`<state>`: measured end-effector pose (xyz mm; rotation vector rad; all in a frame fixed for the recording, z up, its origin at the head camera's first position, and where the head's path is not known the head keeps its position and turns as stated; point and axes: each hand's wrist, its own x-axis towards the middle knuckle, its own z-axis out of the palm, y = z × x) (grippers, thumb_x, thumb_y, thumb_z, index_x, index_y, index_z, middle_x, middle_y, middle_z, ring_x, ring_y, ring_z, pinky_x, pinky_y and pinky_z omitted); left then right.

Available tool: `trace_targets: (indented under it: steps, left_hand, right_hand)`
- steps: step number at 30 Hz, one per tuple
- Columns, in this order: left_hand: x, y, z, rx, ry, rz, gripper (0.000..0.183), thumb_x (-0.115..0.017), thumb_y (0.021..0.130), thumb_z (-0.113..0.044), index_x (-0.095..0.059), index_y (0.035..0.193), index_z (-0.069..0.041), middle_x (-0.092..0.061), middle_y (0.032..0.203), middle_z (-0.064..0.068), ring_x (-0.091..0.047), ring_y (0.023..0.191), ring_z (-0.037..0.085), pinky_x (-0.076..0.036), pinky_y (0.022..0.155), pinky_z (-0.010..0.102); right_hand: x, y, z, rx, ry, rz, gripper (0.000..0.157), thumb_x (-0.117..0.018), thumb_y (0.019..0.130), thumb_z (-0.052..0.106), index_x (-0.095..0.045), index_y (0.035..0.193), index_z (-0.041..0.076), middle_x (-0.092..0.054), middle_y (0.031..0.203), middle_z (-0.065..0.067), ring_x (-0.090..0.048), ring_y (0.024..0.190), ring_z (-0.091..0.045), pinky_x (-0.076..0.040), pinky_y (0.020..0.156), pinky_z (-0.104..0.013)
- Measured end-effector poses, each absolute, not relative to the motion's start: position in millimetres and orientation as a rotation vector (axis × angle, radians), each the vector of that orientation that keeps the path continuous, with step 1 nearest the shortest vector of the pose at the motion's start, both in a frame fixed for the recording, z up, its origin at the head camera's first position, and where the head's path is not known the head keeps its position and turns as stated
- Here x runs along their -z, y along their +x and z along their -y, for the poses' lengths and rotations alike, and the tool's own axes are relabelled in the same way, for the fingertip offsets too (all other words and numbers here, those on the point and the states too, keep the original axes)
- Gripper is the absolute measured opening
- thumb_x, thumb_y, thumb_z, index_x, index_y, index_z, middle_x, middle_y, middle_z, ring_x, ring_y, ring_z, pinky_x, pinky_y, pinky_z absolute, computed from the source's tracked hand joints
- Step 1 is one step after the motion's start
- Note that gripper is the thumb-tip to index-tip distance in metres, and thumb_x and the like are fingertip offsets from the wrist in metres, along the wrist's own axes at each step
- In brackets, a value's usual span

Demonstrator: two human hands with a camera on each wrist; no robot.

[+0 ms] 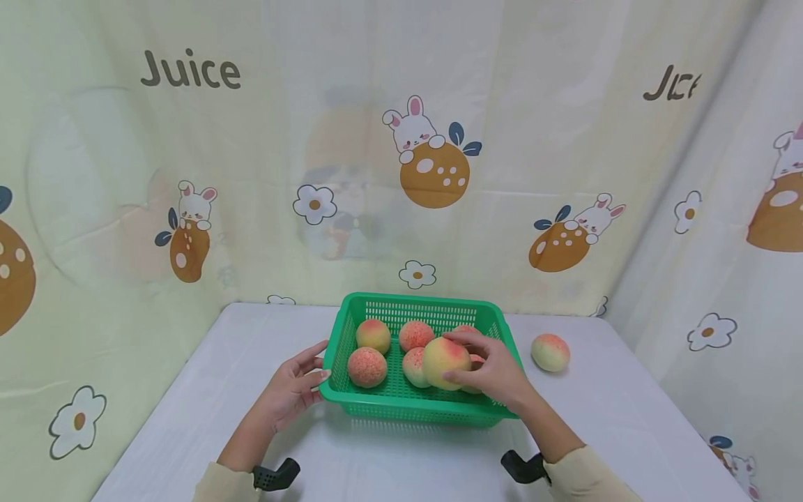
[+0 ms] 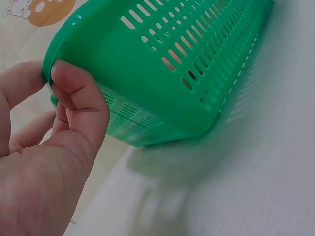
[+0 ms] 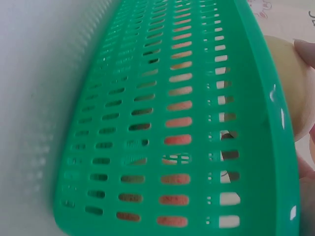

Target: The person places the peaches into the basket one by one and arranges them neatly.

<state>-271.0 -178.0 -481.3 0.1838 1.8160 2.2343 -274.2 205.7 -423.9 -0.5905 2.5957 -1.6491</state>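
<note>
A green plastic basket (image 1: 417, 411) with slotted walls stands on the table, several peaches inside, among them a red-speckled peach (image 1: 367, 367) and a yellow-red peach (image 1: 373, 337). At its left end my left hand (image 1: 291, 385) pinches the rim (image 2: 49, 61) between thumb and fingers. My right hand (image 1: 492, 369) holds a larger yellow peach (image 1: 445, 363) over the right half of the basket, fingers on top and thumb at the lower side. This peach and the hand partly hide the peaches behind them. From the right wrist, the held peach (image 3: 288, 86) shows past the rim.
One more peach (image 1: 551, 352) lies on the white tabletop (image 1: 590, 411), right of the basket. Behind the table hangs a pale curtain (image 1: 351, 244) printed with rabbits and flowers, continuing along both sides. A black strap mount (image 1: 276, 475) sits on each wrist.
</note>
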Motion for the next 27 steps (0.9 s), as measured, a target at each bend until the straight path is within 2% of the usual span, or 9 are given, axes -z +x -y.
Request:
trace_targets:
  steps: [6, 15, 23, 27]
  left_hand:
    - [479.8, -270.8, 177.7, -2.238, 0.18, -1.815, 0.074, -0.066, 0.098, -0.004, -0.031, 0.162, -0.014, -0.056, 0.122, 0.008, -0.067, 0.097, 0.013, -0.062, 0.083, 0.028]
    - [477.5, -269.3, 177.2, -2.237, 0.172, -1.804, 0.074, -0.065, 0.098, -0.003, -0.03, 0.162, -0.014, -0.055, 0.121, 0.006, -0.067, 0.096, 0.013, -0.061, 0.083, 0.028]
    - [477.0, -268.2, 177.8, -2.245, 0.186, -1.799, 0.074, -0.065, 0.098, -0.003, -0.028, 0.162, -0.012, -0.056, 0.12, 0.006, -0.068, 0.096, 0.012, -0.062, 0.083, 0.028]
    - [477.6, -268.5, 177.4, -2.246, 0.187, -1.8, 0.074, -0.065, 0.098, -0.003, -0.029, 0.162, -0.012, -0.056, 0.12, 0.006, -0.067, 0.096, 0.013, -0.062, 0.082, 0.028]
  right_hand:
    - [424.1, -274.3, -196.4, 1.623, -0.568, -2.594, 0.059, -0.088, 0.081, 0.028, -0.065, 0.136, 0.025, -0.06, 0.137, -0.002, -0.059, 0.116, -0.028, -0.056, 0.091, -0.035]
    - [427.3, -278.0, -184.0, 1.54, -0.655, -2.639, 0.062, -0.086, 0.082, 0.03, -0.065, 0.139, 0.016, -0.065, 0.133, -0.005, -0.059, 0.11, -0.027, -0.054, 0.086, -0.04]
    - [427.0, -280.9, -178.1, 1.53, -0.592, -2.61, 0.064, -0.089, 0.079, 0.034, -0.066, 0.138, 0.022, -0.064, 0.134, 0.0, -0.061, 0.112, -0.024, -0.056, 0.087, -0.035]
    - [426.4, -283.2, -174.4, 1.493, -0.607, -2.621, 0.063, -0.089, 0.079, 0.034, -0.067, 0.137, 0.022, -0.064, 0.133, -0.002, -0.063, 0.113, -0.024, -0.057, 0.09, -0.034]
